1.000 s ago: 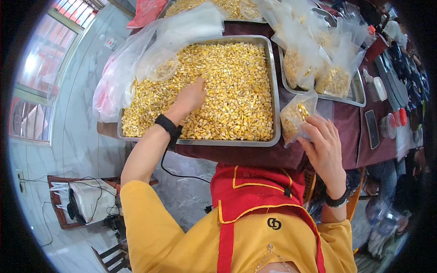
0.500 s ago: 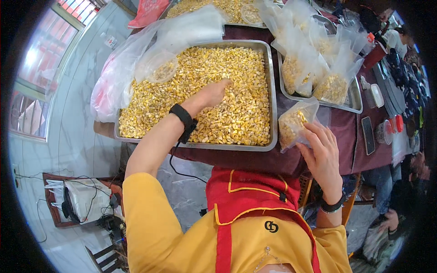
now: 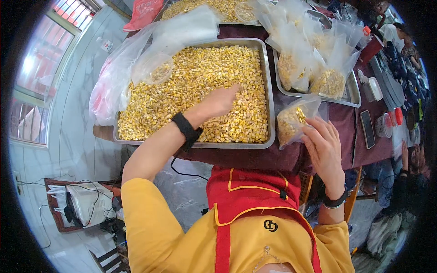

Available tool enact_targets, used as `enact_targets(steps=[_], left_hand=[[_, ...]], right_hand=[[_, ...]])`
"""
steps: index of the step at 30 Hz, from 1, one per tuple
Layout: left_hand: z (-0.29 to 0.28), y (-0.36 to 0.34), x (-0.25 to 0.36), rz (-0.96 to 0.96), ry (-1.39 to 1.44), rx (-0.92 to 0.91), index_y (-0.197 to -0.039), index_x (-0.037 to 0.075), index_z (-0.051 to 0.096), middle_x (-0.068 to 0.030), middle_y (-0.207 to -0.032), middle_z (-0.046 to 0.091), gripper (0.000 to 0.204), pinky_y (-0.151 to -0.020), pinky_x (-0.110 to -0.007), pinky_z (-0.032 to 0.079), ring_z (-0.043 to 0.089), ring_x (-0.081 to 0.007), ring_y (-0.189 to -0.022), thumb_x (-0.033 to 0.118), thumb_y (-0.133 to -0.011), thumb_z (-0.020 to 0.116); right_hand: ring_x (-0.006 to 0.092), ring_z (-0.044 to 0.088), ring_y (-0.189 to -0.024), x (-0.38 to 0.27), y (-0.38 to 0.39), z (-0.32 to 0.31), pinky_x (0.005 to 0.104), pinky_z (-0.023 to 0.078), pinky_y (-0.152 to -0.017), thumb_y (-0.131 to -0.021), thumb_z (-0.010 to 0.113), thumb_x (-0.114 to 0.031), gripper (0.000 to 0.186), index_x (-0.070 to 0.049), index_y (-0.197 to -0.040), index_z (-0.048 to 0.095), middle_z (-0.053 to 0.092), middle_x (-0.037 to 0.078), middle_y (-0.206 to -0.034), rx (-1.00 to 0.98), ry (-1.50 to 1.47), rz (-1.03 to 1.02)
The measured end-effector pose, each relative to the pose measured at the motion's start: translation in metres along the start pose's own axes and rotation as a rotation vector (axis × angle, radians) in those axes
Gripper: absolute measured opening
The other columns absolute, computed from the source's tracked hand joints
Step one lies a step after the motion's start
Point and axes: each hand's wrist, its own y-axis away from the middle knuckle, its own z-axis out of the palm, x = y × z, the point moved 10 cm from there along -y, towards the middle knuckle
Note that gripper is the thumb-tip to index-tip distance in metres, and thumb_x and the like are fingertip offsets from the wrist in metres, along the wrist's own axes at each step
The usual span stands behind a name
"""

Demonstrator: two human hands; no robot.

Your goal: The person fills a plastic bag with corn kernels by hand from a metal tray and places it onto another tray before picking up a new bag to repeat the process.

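A large metal tray [image 3: 268, 91] holds a wide layer of yellow corn kernels [image 3: 182, 100]. My left hand [image 3: 221, 101] is low over the kernels toward the tray's right half. Its fingers are curled together with the tips at the corn, and whatever they pinch is hidden. Right of the tray, a clear plastic bag [image 3: 291, 120] partly filled with kernels sits at the table's near side. My right hand [image 3: 325, 143] grips this bag's right side between thumb and fingers. A clear round plastic lid or dish [image 3: 159, 73] lies on the kernels at the tray's upper left.
Several filled bags [image 3: 328, 84] stand in a smaller metal tray [image 3: 350, 101] at the back right. Empty plastic bags [image 3: 186, 29] lie over the big tray's far left corner. A phone [image 3: 367, 129] and a red-lidded jar [image 3: 384, 126] rest at the right. Other people are beyond.
My left hand has shifted slightly right and nearer to me over the kernels, fingers still curled. My right hand stays at the bag. The whole view has shifted a little.
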Motion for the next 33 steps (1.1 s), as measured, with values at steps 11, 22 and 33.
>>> enact_targets(steps=[11,22,33], left_hand=[[0.034,0.018,-0.042,-0.094,0.048,-0.157,-0.102,0.003,0.057,-0.0171,-0.093,0.063,0.021,-0.078,-0.041,0.046,0.061,-0.0311,-0.088,0.019,-0.088,0.052],[-0.011,0.025,-0.053,-0.182,0.282,0.006,-0.094,0.001,0.058,-0.0080,-0.073,0.059,0.022,-0.061,-0.032,0.045,0.055,-0.0156,-0.067,0.022,-0.087,0.054],[0.014,0.018,-0.052,-0.148,-0.062,0.000,-0.093,0.005,0.055,-0.0145,-0.082,0.062,0.024,-0.068,-0.042,0.045,0.060,-0.0317,-0.078,0.028,-0.085,0.060]], right_hand=[[0.0303,0.050,-0.118,-0.010,-0.009,-0.003,0.0493,0.035,-0.100,-0.086,0.061,-0.020,0.021,-0.013,-0.105,0.064,0.058,0.008,-0.118,-0.022,0.019,-0.012],[0.0261,0.060,-0.098,-0.009,-0.016,-0.010,0.0378,0.044,-0.080,-0.086,0.060,-0.016,0.013,-0.009,-0.096,0.062,0.063,0.007,-0.108,0.032,0.011,0.013],[0.0271,0.057,-0.104,-0.015,-0.004,-0.011,0.0390,0.044,-0.085,-0.082,0.063,-0.015,0.015,-0.010,-0.096,0.062,0.061,0.007,-0.110,0.040,0.019,-0.003]])
